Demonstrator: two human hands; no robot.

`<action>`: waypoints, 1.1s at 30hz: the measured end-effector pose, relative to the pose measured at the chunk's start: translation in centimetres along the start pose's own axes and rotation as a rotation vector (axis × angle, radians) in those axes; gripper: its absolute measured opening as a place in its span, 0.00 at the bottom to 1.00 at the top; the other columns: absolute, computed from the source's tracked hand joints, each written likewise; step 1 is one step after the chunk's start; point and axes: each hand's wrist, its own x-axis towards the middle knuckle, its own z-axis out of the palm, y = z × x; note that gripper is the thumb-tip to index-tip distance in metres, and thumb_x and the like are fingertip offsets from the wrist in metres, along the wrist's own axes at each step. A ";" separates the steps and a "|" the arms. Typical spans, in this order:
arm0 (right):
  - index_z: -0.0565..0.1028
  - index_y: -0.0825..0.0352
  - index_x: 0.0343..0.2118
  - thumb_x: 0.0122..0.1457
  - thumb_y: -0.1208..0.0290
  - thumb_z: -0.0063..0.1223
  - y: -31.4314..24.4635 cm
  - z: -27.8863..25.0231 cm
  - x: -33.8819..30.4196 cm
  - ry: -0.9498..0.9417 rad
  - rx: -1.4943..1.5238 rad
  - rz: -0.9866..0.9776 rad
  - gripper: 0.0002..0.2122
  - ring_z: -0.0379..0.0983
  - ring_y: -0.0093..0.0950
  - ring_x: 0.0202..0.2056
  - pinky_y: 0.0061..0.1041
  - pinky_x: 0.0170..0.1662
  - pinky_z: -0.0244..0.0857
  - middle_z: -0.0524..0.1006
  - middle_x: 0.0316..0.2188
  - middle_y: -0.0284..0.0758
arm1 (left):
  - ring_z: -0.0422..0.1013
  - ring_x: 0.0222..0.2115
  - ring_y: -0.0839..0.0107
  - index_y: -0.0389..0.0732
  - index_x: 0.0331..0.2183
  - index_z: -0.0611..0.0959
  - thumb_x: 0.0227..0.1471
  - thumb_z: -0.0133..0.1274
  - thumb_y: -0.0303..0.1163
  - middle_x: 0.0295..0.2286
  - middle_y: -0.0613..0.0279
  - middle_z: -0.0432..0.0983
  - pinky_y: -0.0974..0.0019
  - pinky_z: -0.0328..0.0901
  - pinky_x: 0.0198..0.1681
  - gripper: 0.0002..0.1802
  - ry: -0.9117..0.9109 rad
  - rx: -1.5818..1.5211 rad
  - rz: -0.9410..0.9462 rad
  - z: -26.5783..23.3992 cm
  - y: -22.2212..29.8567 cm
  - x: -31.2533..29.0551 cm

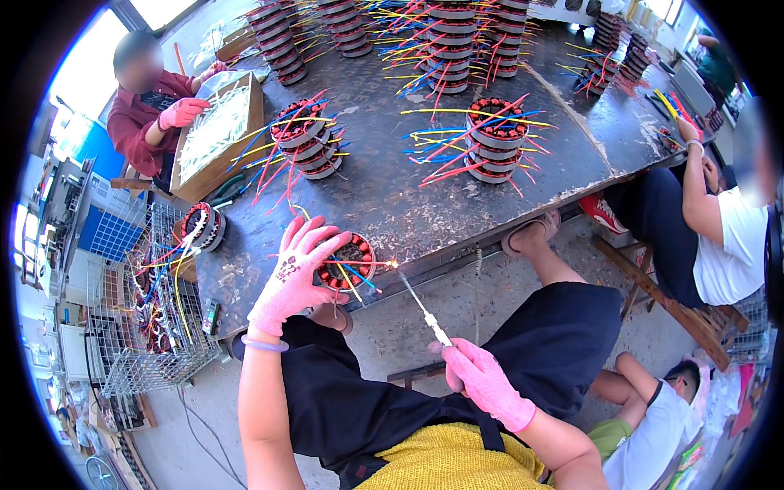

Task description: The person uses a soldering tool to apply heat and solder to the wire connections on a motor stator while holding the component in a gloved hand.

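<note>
My left hand (pixel 297 269), in a pink glove, grips a motor stator (pixel 360 249) at the table's near edge. The stator has a ring of red windings, and red, blue and yellow wires stick out of it. In my right hand (pixel 488 382), also pink-gloved, is a slim white-handled torch-like tool (pixel 434 327) with a thin metal shaft. Its tip meets the end of a red wire from the stator, where a small orange glow shows. The fingers of both hands are curled round what they hold.
Stator stacks (pixel 492 139) stand across the dark table (pixel 384 180). At the left edge lies another stator pair (pixel 204 227), beside a wire basket (pixel 155 359) of wired parts. A co-worker in red handles white strips in a wooden box (pixel 216 135). Other people sit at right.
</note>
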 end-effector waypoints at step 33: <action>0.74 0.67 0.48 0.69 0.61 0.44 0.3 -0.1 0.1 -0.024 0.035 -0.015 0.16 0.59 0.13 0.23 0.16 0.27 0.54 0.65 0.21 0.23 | 0.56 0.62 0.53 0.46 0.55 0.74 0.22 0.71 0.37 0.54 0.59 0.68 0.46 0.44 0.68 0.51 -0.004 -0.002 0.003 0.1 -0.2 -0.1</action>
